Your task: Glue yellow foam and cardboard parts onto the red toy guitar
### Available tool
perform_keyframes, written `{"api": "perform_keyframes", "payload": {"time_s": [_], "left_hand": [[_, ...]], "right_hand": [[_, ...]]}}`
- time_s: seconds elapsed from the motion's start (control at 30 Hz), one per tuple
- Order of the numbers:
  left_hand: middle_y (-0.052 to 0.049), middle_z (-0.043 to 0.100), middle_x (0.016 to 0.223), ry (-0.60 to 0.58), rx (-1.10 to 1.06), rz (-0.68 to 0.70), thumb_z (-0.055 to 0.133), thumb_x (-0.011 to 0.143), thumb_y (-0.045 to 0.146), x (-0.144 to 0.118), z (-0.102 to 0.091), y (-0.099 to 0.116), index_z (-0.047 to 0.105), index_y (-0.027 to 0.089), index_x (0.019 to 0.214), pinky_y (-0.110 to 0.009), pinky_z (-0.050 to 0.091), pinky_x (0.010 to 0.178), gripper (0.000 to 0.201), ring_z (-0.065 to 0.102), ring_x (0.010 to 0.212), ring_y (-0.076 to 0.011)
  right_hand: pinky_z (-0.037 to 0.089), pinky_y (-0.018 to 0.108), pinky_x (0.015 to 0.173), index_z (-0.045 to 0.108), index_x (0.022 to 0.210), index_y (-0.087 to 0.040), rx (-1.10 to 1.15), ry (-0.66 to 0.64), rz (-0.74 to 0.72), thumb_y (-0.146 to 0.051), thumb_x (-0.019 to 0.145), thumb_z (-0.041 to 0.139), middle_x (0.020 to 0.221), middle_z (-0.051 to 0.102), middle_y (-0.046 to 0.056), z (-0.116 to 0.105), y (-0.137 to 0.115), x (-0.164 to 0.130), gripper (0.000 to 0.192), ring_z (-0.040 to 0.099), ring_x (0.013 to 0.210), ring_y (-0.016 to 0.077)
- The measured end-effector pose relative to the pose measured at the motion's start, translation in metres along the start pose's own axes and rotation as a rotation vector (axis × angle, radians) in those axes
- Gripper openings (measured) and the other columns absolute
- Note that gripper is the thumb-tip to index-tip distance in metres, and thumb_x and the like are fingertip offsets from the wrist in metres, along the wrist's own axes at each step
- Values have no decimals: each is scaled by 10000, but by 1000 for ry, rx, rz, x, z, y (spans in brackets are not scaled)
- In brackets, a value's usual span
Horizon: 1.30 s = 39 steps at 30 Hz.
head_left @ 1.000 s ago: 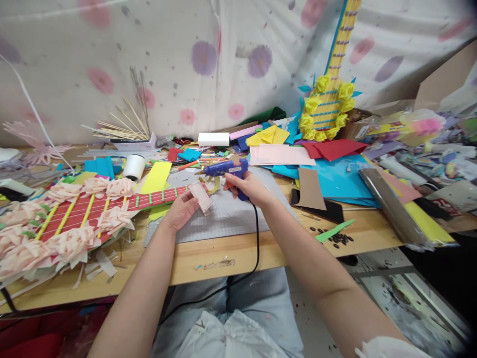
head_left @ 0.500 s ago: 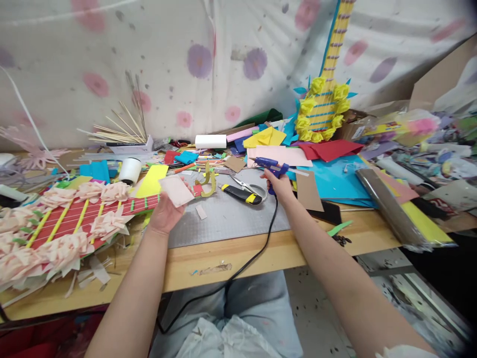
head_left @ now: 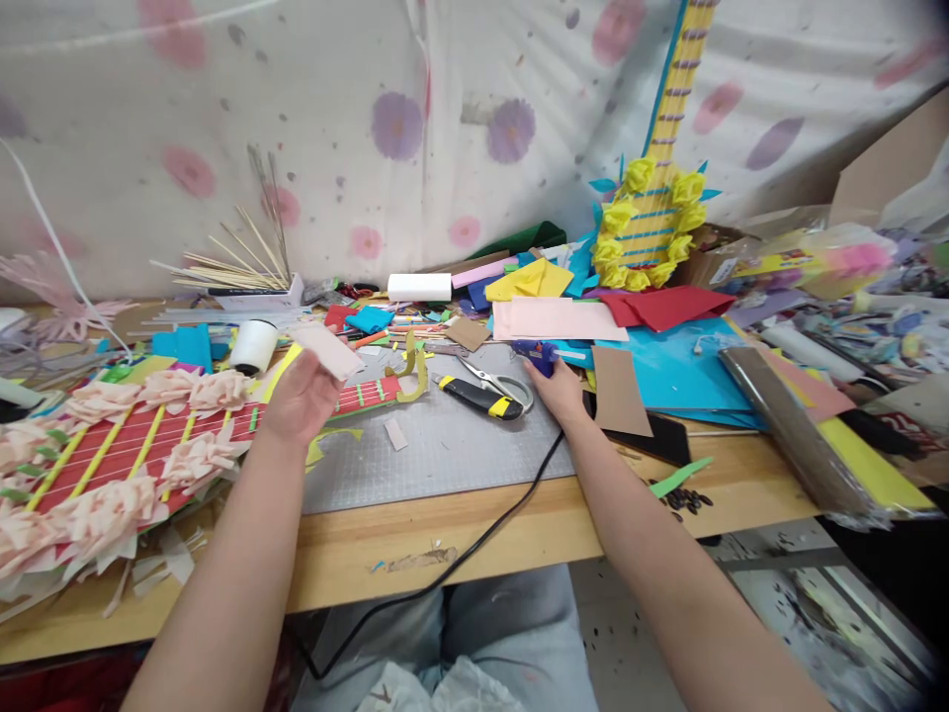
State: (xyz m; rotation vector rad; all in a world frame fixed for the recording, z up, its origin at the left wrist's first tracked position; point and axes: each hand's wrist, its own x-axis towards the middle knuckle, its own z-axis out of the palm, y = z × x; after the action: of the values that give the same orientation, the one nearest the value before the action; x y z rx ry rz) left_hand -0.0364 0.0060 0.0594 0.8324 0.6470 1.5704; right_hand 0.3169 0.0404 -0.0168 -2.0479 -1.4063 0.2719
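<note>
My left hand (head_left: 305, 398) holds a pale pink rectangular piece (head_left: 330, 350) raised above the neck of a red paper guitar (head_left: 104, 450). Pale pink ruffles edge that guitar, and its olive-coloured head end lies on the grey cutting mat (head_left: 445, 457). At the mat's far right, my right hand (head_left: 558, 390) is closed around a blue hot glue gun (head_left: 540, 354); the hand covers most of its handle. A clear glue stick protrudes from the back of the gun. Scissors (head_left: 511, 390) and a yellow-black utility knife (head_left: 478, 398) lie between my hands.
A black cord (head_left: 489, 534) runs from my right hand over the table edge. A yellow paper guitar (head_left: 647, 232) leans on the curtain at the back. Brown card (head_left: 621, 392), blue sheets (head_left: 686, 371) and a wrapped roll (head_left: 797, 435) lie to the right. Thin sticks (head_left: 229, 265) stand back left.
My right hand has lowered with the glue gun towards the mat. My left hand has moved left and up with the pink piece, which is now tilted, uncovering more of the guitar's neck.
</note>
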Motion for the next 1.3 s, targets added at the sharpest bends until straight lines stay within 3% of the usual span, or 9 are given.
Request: {"api": "perform_keyframes", "payload": {"time_s": [0.1, 0.2, 0.4, 0.53, 0.73, 0.87, 1.03, 1.17, 1.3], "left_hand": [[-29, 685, 858, -25, 171, -29, 718, 671, 245, 14, 16, 7, 651, 180, 809, -307, 499, 871, 167, 615, 973, -183], [-51, 677, 905, -91, 291, -49, 728, 651, 238, 23, 27, 10, 657, 171, 865, -344, 494, 878, 235, 596, 1022, -213], [-65, 672, 917, -65, 352, -160, 757, 611, 244, 29, 19, -3, 667, 151, 852, -354, 511, 835, 274, 615, 954, -213], [-63, 667, 884, -28, 352, -153, 750, 617, 257, 31, 16, -4, 668, 138, 870, -338, 505, 831, 292, 618, 929, -201], [-59, 671, 962, -36, 626, -52, 801, 523, 245, 35, 26, 1, 675, 172, 949, -390, 449, 919, 450, 584, 1002, -232], [-54, 674, 973, -71, 786, -26, 816, 488, 242, 33, 36, -3, 667, 190, 1000, -436, 419, 948, 535, 587, 991, -253], [-66, 669, 980, -135, 718, -88, 802, 524, 260, 33, 36, -5, 666, 179, 1014, -445, 383, 973, 515, 586, 998, -250], [-80, 666, 1021, -183, 741, -136, 789, 547, 286, 39, 26, -9, 657, 178, 1048, -445, 379, 976, 529, 581, 1017, -251], [-62, 670, 1025, -179, 730, -75, 786, 550, 282, 41, 25, -15, 648, 195, 1063, -429, 404, 960, 538, 585, 1007, -246]], "right_hand": [[444, 360, 775, 575, 1131, -140, -35, -18, -10, -551, 770, 507, 1009, 664, 176, -1, 0, -1, 552, 610, 974, 310], [442, 346, 763, 580, 1118, -145, -39, -29, -13, -530, 774, 511, 1008, 665, 166, -4, -1, -3, 521, 611, 965, 301], [438, 338, 750, 593, 1054, -152, -30, -55, -7, -493, 791, 500, 996, 668, 154, -9, -2, -7, 440, 611, 954, 295], [433, 342, 754, 583, 1059, -150, -38, -47, -6, -502, 788, 499, 1002, 660, 153, -8, -1, -8, 453, 606, 953, 293], [425, 351, 768, 523, 1034, -144, -45, 123, -28, -580, 690, 581, 1034, 625, 143, -23, -5, -23, 559, 555, 1005, 293], [404, 344, 682, 496, 859, -174, -123, 218, 41, -644, 676, 541, 871, 614, 118, -41, -9, -39, 507, 560, 886, 286], [355, 289, 587, 461, 678, -205, 44, 22, -117, -538, 736, 529, 655, 567, 25, -46, -25, -53, 345, 511, 621, 171], [387, 270, 625, 527, 731, -193, 362, -139, -303, -430, 739, 560, 727, 594, 17, -39, -56, -51, 239, 513, 658, 140], [394, 261, 631, 573, 782, -185, 550, -247, -384, -374, 726, 573, 743, 591, 7, -27, -92, -40, 197, 496, 656, 122]]}}
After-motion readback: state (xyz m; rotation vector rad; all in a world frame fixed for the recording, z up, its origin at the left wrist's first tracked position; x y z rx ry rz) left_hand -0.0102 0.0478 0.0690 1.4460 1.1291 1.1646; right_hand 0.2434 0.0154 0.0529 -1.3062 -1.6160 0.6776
